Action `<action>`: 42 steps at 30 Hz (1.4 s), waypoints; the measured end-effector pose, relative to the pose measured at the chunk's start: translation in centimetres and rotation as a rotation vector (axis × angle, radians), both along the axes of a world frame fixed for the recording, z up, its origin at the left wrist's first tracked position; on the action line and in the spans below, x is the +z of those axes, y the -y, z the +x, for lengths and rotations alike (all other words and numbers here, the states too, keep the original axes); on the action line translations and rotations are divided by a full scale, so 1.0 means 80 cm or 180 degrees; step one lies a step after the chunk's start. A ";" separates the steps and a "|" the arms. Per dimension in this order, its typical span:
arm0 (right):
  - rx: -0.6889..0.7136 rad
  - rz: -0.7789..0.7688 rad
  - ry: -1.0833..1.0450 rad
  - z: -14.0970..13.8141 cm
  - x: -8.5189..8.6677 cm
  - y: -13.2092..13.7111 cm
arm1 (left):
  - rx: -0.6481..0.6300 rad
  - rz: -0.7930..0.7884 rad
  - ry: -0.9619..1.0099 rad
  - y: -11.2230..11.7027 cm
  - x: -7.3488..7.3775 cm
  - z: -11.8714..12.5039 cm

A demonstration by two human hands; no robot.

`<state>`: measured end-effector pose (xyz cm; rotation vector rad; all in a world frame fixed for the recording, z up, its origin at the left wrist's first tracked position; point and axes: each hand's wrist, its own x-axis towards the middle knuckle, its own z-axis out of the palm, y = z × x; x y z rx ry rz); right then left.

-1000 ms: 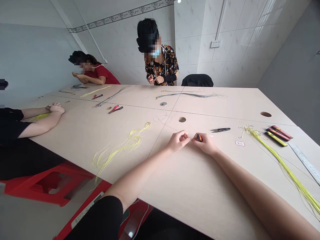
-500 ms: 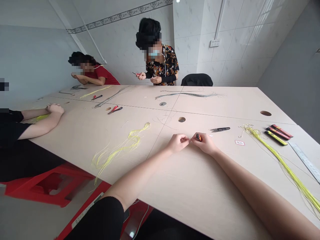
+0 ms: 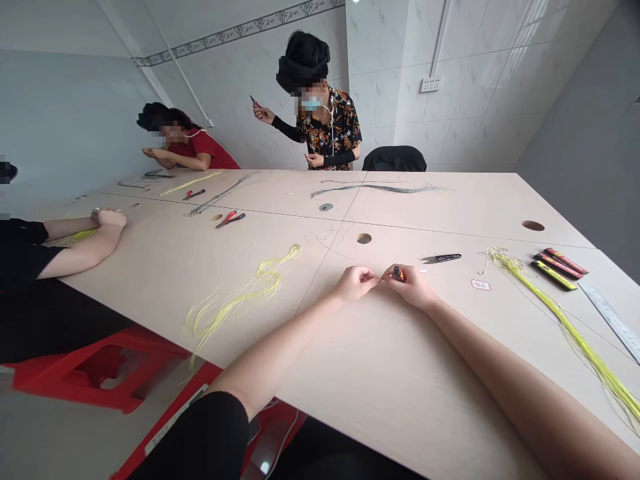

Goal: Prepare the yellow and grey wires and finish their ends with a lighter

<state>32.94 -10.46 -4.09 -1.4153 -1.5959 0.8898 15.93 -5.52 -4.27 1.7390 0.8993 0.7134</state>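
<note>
Over the table, the fingertips of my left hand are pinched together; what they hold is too small to make out. Almost touching them, my right hand is closed around a short dark tool with orange and yellow markings, its end poking up between the fingers. Just beyond the right hand lies a pair of black thread snips. To the right is a bundle of yellow line with small metal hooks at its far end. Another yellow bundle spreads out left of my hands.
Several flat red, yellow and black packets lie by a ruler at the right. A small label sits nearer. Red-handled pliers and grey line are farther off. Holes pierce the tabletop. Co-workers sit across and left.
My hands stay nearly in place, fingertips still together. The co-worker across the table has raised the hand with the tool up and to the left and lifted their head.
</note>
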 end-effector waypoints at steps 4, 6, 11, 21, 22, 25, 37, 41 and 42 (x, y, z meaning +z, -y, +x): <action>0.0019 -0.0018 0.0010 0.001 -0.001 -0.001 | -0.0042 -0.0025 0.0093 -0.001 -0.002 0.000; -0.0007 -0.0027 0.0031 0.001 0.000 -0.001 | -0.0053 -0.0033 0.0101 -0.001 -0.002 0.000; -0.0026 0.0030 0.0085 0.001 0.002 0.000 | -0.0026 -0.0039 0.0038 0.001 0.000 -0.001; -0.0035 0.0052 0.0067 0.001 0.003 0.000 | -0.0035 -0.0154 0.0128 0.004 0.006 -0.001; -0.0048 0.0068 0.0072 0.002 0.003 0.000 | -0.0033 -0.0166 0.0155 0.004 0.006 -0.001; -0.0128 0.0110 0.0058 0.002 0.005 0.001 | 0.0052 -0.0141 0.0310 0.002 0.007 -0.002; 0.0579 -0.0561 -0.1709 -0.017 -0.002 0.007 | 0.0723 0.0501 0.1094 0.010 0.020 -0.005; 0.0727 -0.0526 -0.1378 -0.032 0.001 0.014 | 0.0656 0.0784 0.1084 0.017 0.021 -0.003; 0.0712 -0.0447 -0.1287 -0.034 0.002 0.015 | 0.0631 0.0815 0.1095 0.018 0.020 -0.002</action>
